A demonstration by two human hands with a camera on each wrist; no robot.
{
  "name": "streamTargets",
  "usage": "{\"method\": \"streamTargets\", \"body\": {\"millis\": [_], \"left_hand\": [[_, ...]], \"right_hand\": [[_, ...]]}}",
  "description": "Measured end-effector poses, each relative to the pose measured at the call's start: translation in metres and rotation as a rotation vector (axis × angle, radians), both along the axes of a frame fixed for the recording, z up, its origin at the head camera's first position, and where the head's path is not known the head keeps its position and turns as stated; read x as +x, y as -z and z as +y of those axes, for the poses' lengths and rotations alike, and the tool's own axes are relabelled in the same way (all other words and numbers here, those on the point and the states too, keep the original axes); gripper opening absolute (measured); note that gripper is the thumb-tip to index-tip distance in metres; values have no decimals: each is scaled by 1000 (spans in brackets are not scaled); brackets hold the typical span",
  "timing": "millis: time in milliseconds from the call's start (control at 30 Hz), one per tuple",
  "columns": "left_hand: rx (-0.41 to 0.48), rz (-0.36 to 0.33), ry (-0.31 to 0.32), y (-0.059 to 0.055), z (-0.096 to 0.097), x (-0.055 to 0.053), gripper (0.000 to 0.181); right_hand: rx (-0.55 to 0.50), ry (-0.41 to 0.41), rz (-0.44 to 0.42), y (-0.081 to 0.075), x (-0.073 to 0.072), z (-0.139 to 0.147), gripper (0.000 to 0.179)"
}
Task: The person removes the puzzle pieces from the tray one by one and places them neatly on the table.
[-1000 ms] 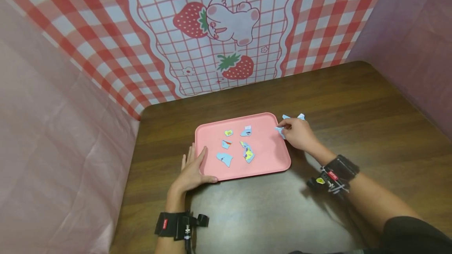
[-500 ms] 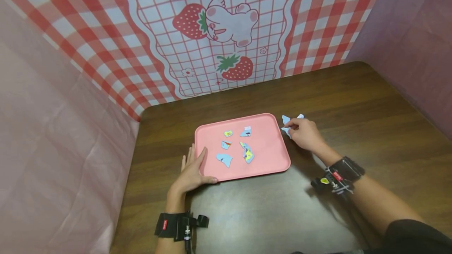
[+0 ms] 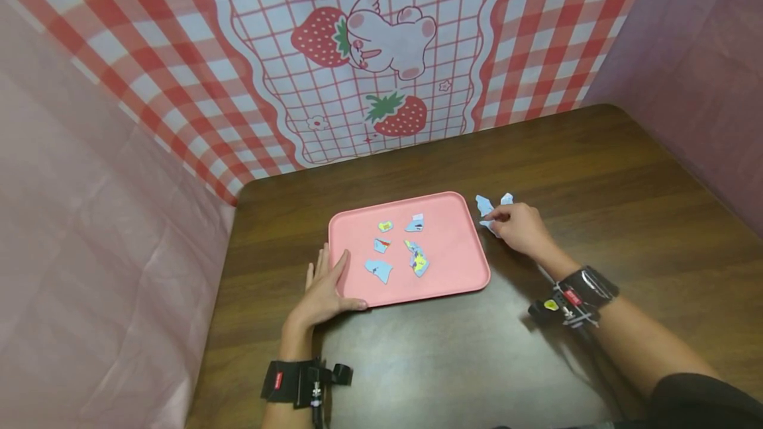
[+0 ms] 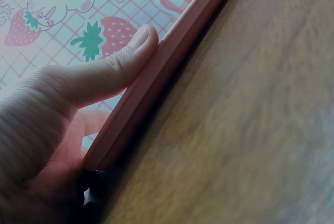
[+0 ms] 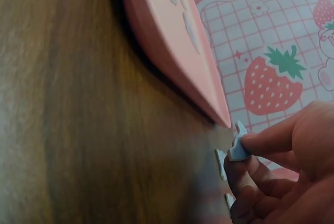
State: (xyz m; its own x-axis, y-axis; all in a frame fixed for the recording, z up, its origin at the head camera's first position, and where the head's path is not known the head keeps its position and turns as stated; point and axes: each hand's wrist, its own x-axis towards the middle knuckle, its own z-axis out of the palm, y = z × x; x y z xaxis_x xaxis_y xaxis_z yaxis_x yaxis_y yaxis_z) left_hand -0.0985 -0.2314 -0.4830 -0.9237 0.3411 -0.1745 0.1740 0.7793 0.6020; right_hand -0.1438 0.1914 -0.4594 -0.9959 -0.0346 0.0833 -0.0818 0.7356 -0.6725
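My right hand (image 3: pixel 520 228) is just right of the pink tray (image 3: pixel 456 253), pinching a light-blue puzzle piece (image 5: pixel 239 150) between thumb and fingertips. The piece is held beyond the tray's rim, partly covered by the fingers. Close by on the table lie a blue piece (image 3: pixel 484 205) and another pale piece (image 3: pixel 507 198). At the tray's near left corner, my left hand (image 3: pixel 320 293) spreads its fingers along the side, with the thumb (image 4: pixel 133 51) resting over the front rim. Several irregular pieces lie on the tray, among them a plain blue one (image 3: pixel 379 269) and a yellow-and-blue one (image 3: pixel 418 259).
The brown wooden table (image 3: pixel 417 356) runs back to a red-and-white strawberry cloth (image 3: pixel 393 38). Pink curtains (image 3: pixel 95 250) hang at both sides. A black strap with a camera (image 3: pixel 581 296) sits on the right wrist, another (image 3: pixel 292 381) on the left.
My right hand has drawn slightly right, away from the tray's right rim, still pinching the blue piece. More of the piece behind it shows. The left hand and the tray have kept their places.
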Motion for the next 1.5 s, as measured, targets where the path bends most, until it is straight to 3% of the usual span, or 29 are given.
{"method": "streamTargets", "body": {"millis": [233,500,967,1500], "left_hand": [[2,10,4,1,0,0,119],[-7,12,7,2,0,-1,119],[-14,-6,8,-1,-1,0,118],[-5,7,7,1,-1,0,119]], "right_hand": [[45,-28,-26,5,0,2,11],[76,-45,9,13,-2,5,13],[114,-10,24,17,-2,1,10],[61,20,36,15,0,-3,10]]}}
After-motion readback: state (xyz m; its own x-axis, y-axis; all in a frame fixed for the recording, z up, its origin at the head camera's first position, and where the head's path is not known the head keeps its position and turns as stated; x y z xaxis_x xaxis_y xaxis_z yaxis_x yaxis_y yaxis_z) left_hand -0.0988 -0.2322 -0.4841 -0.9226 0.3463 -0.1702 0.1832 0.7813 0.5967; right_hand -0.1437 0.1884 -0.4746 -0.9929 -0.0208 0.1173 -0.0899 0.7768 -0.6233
